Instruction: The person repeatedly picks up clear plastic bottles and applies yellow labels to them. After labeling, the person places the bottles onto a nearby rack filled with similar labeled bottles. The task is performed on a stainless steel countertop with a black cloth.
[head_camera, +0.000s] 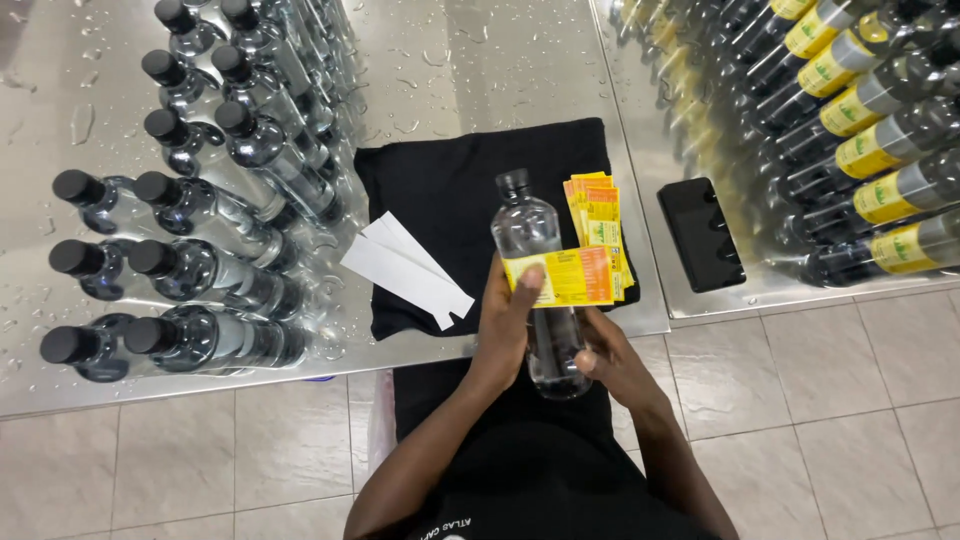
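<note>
Above the near edge of the steel worktop (470, 60), over a black cloth (440, 190): one clear plastic bottle (527, 230), black cap, clear contents, held tilted in both my hands. My left hand (505, 320) is wrapped round its middle, thumb pressing a yellow-and-orange label (565, 276) flat against the bottle wall. My right hand (605, 360) is closed round the bottle's lower end.

Just beside the bottle, on the cloth: a fanned stack of yellow-and-orange labels (598, 215). Left edge of the cloth: white backing strips (405, 265), long and narrow, overlapping.

Left side of the worktop: unlabelled black-capped bottles (190, 210), lying in rows, wet with droplets. Right, on a second steel surface: labelled bottles (870, 150) lying in a row, yellow bands showing. Near them: a black rectangular block (700, 235).
</note>
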